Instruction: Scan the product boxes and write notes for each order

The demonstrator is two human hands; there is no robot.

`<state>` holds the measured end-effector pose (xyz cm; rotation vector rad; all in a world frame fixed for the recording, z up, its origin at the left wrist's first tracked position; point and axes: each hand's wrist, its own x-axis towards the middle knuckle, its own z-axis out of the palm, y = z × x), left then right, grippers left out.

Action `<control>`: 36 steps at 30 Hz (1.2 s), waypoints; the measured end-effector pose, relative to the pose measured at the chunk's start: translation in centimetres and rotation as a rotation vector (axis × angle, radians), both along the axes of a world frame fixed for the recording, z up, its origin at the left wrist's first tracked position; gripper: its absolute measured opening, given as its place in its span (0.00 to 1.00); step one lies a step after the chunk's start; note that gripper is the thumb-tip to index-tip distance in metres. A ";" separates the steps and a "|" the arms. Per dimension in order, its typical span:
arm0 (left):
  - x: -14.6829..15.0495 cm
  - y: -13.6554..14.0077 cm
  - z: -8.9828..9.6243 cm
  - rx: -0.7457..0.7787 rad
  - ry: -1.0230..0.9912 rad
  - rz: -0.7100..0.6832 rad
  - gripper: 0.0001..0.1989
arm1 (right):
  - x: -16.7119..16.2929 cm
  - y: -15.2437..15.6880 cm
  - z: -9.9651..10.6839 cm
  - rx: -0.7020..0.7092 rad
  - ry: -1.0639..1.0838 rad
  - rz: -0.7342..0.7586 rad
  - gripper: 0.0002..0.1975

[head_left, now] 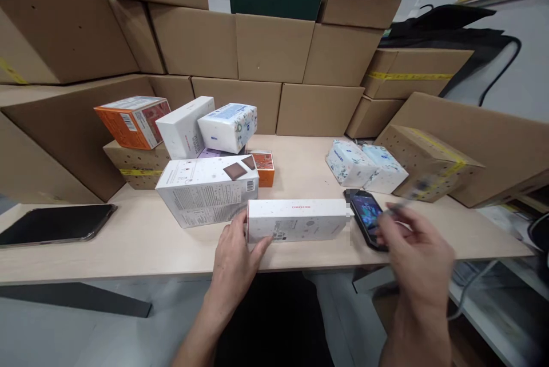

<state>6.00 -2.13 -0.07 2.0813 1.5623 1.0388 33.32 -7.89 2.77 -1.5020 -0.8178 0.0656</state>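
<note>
- Long white box [300, 221], landmark for all below: lying lengthwise on the surface [295, 167], near its front edge, probably set there for easy reach.
- My left hand [234, 258]: at the box's left end, thumb in front, fingers clamped around it, seemingly to steady it.
- My right hand [418, 258]: right of the box, fingers pinched on a slim item [401, 205], too blurred to identify.
- Lit phone [366, 215]: just off the box's right end, partly under my right hand, blocking that side.
- Large white carton [206, 190]: behind-left of the box, limiting room there; contact unclear.
- Two tissue packs [351, 164]: behind-right of the box, side by side.
- Dark phone [55, 224]: well left of the box.
- Stacked cardboard boxes [274, 47]: well behind the box, walling the back.
</note>
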 end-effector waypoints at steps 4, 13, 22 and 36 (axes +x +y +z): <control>0.6 0.3 -0.1 0.000 -0.035 -0.062 0.28 | -2.1 -0.2 3.5 0.367 0.264 0.216 0.12; 0.8 0.7 -1.5 0.125 -0.018 -0.079 0.31 | -6.1 5.1 5.3 0.016 -0.075 0.743 0.12; 0.9 0.7 -1.9 0.166 0.035 -0.046 0.33 | -7.2 6.3 4.5 -0.075 -0.421 0.656 0.17; 0.9 0.6 -1.7 0.135 0.033 -0.059 0.32 | -7.4 6.4 4.7 -0.133 -0.459 0.664 0.16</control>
